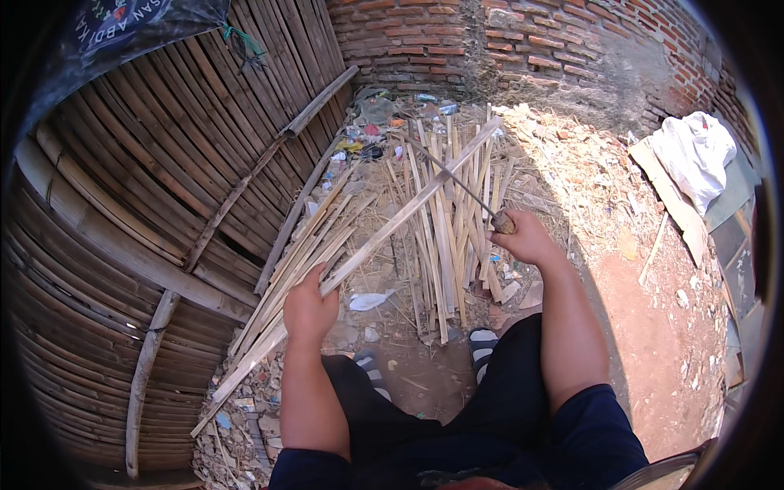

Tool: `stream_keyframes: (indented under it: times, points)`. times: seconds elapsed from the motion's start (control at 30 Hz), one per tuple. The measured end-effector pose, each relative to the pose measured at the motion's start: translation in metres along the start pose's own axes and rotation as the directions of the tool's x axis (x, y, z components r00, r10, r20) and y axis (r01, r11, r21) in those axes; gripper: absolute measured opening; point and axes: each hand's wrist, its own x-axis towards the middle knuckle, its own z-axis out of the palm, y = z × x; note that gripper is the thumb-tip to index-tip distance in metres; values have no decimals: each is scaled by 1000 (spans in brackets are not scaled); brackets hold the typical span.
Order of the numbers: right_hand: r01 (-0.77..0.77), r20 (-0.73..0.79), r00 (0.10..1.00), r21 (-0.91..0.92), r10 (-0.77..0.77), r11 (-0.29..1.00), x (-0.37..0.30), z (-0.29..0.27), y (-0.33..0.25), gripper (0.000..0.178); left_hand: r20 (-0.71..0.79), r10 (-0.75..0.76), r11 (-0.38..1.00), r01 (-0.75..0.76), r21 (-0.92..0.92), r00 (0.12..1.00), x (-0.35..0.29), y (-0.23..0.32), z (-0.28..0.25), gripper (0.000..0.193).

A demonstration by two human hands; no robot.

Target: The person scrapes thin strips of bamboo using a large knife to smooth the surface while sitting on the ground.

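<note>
My left hand (310, 310) is closed around a long pale wooden strip (392, 226), probably split bamboo. The strip slants from the lower left, past my hand, up to the far right. In my right hand (529, 238) is the short wooden handle of a long dark knife (474, 194). Its thin blade, seen nearly edge-on, points to the far left and crosses the strip near its far end. Whether blade and strip touch, I cannot tell. Below them on the ground lies a loose pile of similar strips (445, 253); more strips (306, 245) lie by my left hand.
A bamboo-slat wall (204, 155) with a thick bamboo rail (122, 237) stands close on the left. Ahead is a brick wall (408, 41). Rubble and litter cover the ground. A white sack (694, 155) sits on boards at the right. My sandalled feet (483, 341) are near the pile.
</note>
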Motion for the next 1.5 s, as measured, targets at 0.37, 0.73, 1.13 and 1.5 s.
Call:
stream_keyframes:
  times: [0.37,0.73,1.13,1.5]
  points:
    - [330,297,915,-161,-273,930,-8,25,-38,38,3,17,1000,-17,26,1000,-4,1,3,51]
    - [240,128,968,-220,-216,946,-11,15,-16,43,-46,68,996,-71,-52,997,0,6,19,50]
    - [10,-68,998,-12,-11,1000,7,0,7,41,-20,18,1000,-18,17,1000,-1,-1,-2,54]
    - [389,323,902,-315,-288,865,-25,45,-57,39,97,1,998,-8,69,995,1,3,21,52]
